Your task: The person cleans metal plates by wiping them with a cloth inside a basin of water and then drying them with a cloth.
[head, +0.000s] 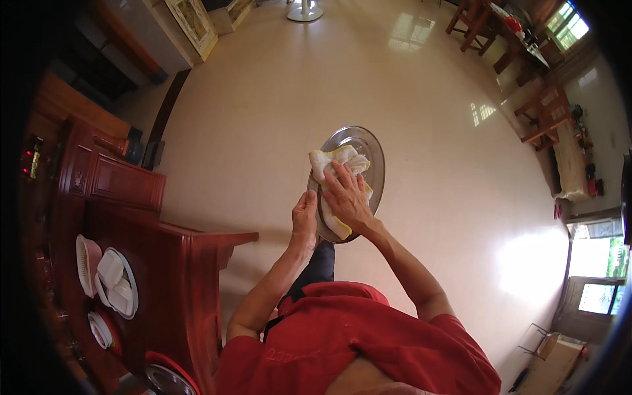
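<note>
An oval metal platter (377,168) is held up in front of me, above the tiled floor. My left hand (304,217) grips its left rim, thumb on the upper side and the fingers hidden beneath. A white cloth with yellow edging (323,163) lies bunched over the platter's inner surface. My right hand (349,197) presses flat on this cloth, with the fingers somewhat spread. Part of the cloth hangs below the palm towards the platter's near rim.
At my left stands a dark red wooden cabinet (158,256). On it are a pink basket (89,266), a plate (131,291) with white containers, stacked small plates (100,330) and a metal tray (170,380). Wooden stools (543,116) stand far right.
</note>
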Motion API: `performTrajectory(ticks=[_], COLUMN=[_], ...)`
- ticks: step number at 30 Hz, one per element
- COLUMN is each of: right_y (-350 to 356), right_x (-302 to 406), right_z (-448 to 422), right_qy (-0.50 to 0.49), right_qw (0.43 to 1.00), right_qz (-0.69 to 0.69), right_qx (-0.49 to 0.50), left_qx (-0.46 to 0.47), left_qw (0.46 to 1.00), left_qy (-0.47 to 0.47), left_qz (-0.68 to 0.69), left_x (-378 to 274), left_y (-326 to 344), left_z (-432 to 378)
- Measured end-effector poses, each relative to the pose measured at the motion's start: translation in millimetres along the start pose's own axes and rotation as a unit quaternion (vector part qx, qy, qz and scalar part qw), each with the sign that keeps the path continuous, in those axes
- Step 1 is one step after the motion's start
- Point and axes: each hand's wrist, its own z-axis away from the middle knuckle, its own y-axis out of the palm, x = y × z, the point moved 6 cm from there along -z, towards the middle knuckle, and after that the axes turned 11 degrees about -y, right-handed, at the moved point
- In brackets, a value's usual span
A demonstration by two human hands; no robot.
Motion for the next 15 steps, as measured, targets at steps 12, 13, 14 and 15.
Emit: performTrajectory(ticks=[12,13,14,15], right_y=[-21.3,-27.7,-32.5,-37.9], right_x=[-103.5,-120.0,-138.5,-161.3], right_z=[-149.0,-160.5,-173.0,-186.8], right_qy=[-0.119,-0.115,-0.096,-0.091], right_qw=[0.976,0.976,0.981,0.987], right_qz=[-0.181,-0.187,-0.166,-0.131], right_qx=[0.013,0.01,0.03,0.016], left_qx=[0.022,0.031,0.05,0.021], left_qw=[1.0,0.999,0.998,0.999], left_qy=[-0.009,0.013,-0.004,-0.004], left_qz=[0.017,0.009,-0.022,-0.046], left_x=[-99.2,-103.5,-103.2,-105.1], left_y=[75.9,88.3,100.4,119.2], left_z=[-208.9,-226.9,-243.5,-257.4])
